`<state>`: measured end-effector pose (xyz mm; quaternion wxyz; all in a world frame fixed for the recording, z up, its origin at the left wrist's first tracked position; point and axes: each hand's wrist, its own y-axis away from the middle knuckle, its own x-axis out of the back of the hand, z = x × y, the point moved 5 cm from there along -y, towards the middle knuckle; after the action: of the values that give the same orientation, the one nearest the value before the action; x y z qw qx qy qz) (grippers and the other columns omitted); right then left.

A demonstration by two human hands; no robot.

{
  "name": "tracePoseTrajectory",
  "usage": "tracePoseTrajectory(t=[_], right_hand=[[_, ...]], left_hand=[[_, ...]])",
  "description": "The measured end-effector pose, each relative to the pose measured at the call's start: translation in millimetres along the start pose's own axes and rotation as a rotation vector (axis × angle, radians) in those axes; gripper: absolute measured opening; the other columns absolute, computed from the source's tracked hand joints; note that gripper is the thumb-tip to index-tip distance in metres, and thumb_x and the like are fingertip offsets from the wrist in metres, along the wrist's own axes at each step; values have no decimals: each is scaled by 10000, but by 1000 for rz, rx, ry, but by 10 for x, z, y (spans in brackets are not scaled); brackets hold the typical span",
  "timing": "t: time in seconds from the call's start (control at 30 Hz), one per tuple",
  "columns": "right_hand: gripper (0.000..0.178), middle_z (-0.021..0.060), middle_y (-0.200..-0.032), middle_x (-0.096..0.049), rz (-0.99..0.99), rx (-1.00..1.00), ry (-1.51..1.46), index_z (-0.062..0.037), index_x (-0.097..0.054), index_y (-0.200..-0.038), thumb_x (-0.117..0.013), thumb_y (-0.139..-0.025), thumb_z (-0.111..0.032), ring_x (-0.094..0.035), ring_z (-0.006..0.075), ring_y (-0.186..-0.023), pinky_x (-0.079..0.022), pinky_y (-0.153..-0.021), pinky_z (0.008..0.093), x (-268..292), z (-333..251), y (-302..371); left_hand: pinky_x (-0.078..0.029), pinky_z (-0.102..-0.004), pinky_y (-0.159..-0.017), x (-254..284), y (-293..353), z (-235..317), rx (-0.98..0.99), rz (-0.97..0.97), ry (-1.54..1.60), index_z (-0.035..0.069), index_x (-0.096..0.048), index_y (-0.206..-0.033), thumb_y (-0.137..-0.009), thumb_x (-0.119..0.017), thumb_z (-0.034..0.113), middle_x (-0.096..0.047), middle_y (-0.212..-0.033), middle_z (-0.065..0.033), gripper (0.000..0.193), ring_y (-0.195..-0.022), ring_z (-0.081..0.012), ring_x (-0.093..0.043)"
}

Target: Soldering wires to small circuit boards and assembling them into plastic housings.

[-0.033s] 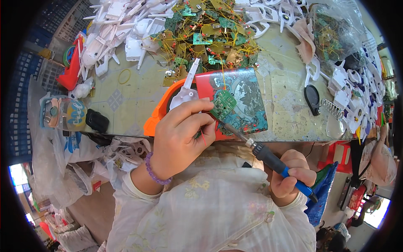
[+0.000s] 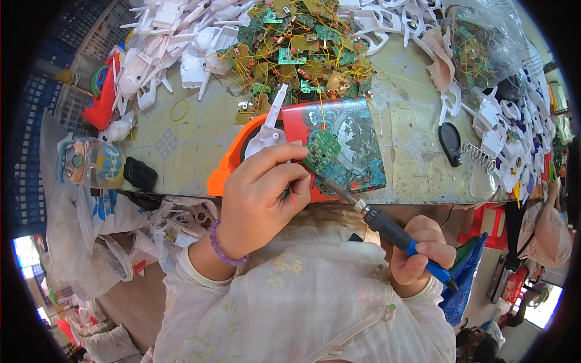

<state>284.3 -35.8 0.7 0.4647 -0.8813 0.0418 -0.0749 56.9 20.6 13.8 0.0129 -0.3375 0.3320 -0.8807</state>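
My left hand point(image 2: 260, 190), with a purple bead bracelet, is closed with its fingertips at the left edge of a green circuit board point(image 2: 324, 149). A short red wire point(image 2: 293, 198) sticks out beneath its curled fingers. In my right hand point(image 2: 420, 251) is a soldering iron point(image 2: 387, 225) with a blue and black handle, its metal tip slanting up to the board's lower edge. Under the board lies a worn red and dark box point(image 2: 363, 154). Just beyond my left hand, a white plastic housing point(image 2: 266, 136) rests against an orange tape-like holder point(image 2: 225, 169).
A heap of circuit boards point(image 2: 302, 54) with yellow wires lies at the far middle. White plastic housings point(image 2: 175, 36) pile up on the far left, more point(image 2: 508, 133) on the right. A coiled spring stand point(image 2: 480, 158) and a black case point(image 2: 140, 174) sit near the table's front edge.
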Motion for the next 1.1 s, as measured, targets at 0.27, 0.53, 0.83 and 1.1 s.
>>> tracePoseTrajectory(t=[0.27,0.53,0.83,1.1], right_hand=[[266,67,-636,-474,53,-38,-13,-65,-388,-915,-502,-965,-299,-449,168,-509,-363,-468,294,30,32,14],[258,67,-630,-479,91,-96,-5,-63,-398,-912,-503,-966,-292,-449,161,-510,-376,-509,298,60,50,29],[270,68,-585,-496,181,-44,-24,-26,-418,-911,-568,-922,-250,-425,151,-431,-346,-392,287,87,90,58],[254,67,-649,-484,152,-149,-32,-67,-402,-910,-506,-964,-292,-442,161,-534,-361,-518,293,135,97,75]], left_hand=[[-531,-312,-659,9,0,3,-1,3,-3,28,-612,-770,-655,-713,-39,-654,-980,-72,167,-803,-233,-658],[-535,-310,-643,8,-9,6,2,1,7,27,-610,-769,-658,-709,-45,-655,-979,-76,164,-795,-235,-659],[-533,-306,-631,12,-6,5,-2,3,8,24,-613,-772,-659,-709,-48,-655,-980,-78,165,-788,-233,-658],[-532,-361,-762,91,-6,27,-18,-31,-11,41,-658,-878,-652,-757,2,-643,-1050,-82,251,-967,-280,-636]])
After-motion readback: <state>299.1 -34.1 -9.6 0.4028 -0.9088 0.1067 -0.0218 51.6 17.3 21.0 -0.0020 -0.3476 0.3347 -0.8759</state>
